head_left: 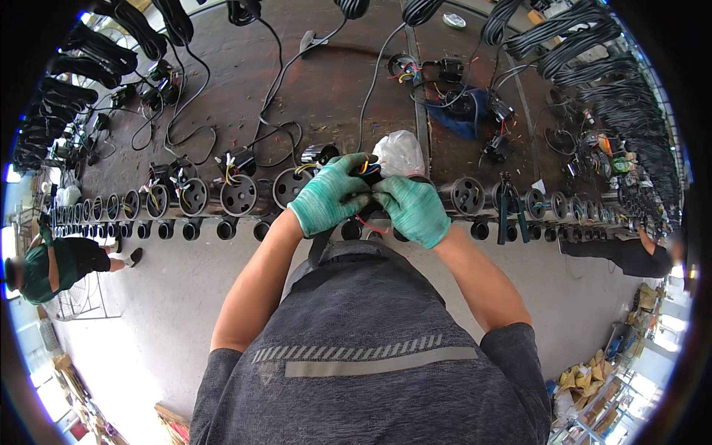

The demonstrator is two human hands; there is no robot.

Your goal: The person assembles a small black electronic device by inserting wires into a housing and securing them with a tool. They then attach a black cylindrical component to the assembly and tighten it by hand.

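Both of my hands wear green gloves and meet at the bench edge. My left hand (331, 194) has its fingers closed around a small black part with coloured wires (366, 170); yellow, blue and white wires stick out of it. My right hand (415, 211) pinches at the lower side of the same part, its fingertips close to the left ones. What exactly the right fingers hold is hidden. A thin red wire (371, 225) hangs below the hands. Just behind the right hand sits a crumpled clear plastic bag (399, 153).
Round black metal housings (238, 194) line the bench edge on both sides. Dark-handled pliers (510, 209) stand at right. Black cables (278, 74) run from hanging coils (586, 33). A blue cloth (456, 119) lies on the bench (348, 89). Other people (63, 267) work at both ends.
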